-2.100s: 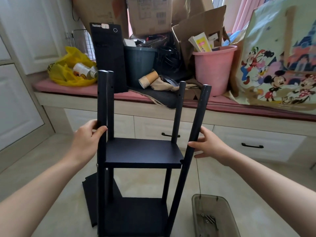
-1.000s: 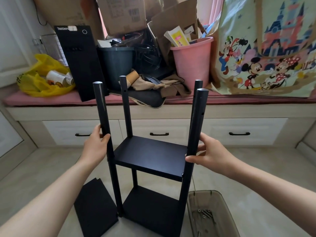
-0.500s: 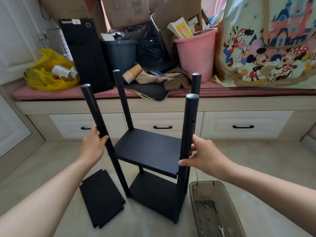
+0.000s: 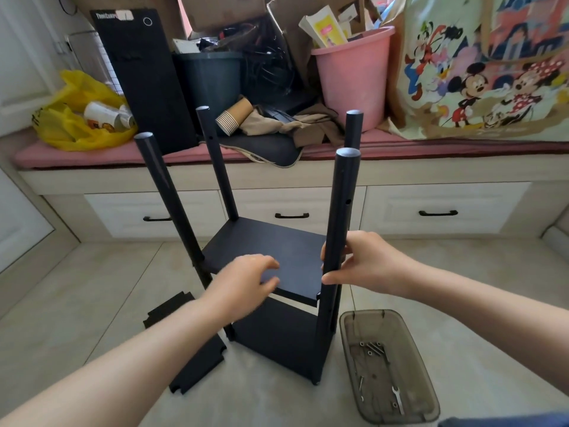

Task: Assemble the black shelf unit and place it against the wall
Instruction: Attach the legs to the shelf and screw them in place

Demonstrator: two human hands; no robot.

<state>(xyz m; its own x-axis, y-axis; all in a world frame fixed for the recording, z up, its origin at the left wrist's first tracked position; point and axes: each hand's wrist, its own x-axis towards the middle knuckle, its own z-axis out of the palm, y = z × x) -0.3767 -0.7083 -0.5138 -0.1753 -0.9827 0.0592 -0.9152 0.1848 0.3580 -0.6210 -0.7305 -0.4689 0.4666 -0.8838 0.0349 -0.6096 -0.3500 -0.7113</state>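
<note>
Head view, four posts (image 4: 341, 229), two shelves (image 4: 277, 254)

We are in a room of a home, on a pale tiled floor (image 4: 92, 288) facing a built-in window seat with a pink cushion (image 4: 92, 154) and white drawers (image 4: 431, 211) with black handles beneath. The seat is heaped with household clutter: cardboard boxes (image 4: 221, 10), a pink plastic bucket (image 4: 354, 72), a yellow plastic bag (image 4: 77, 124), paper cups (image 4: 234, 117) and a cartoon-print bag (image 4: 492, 72).
</note>
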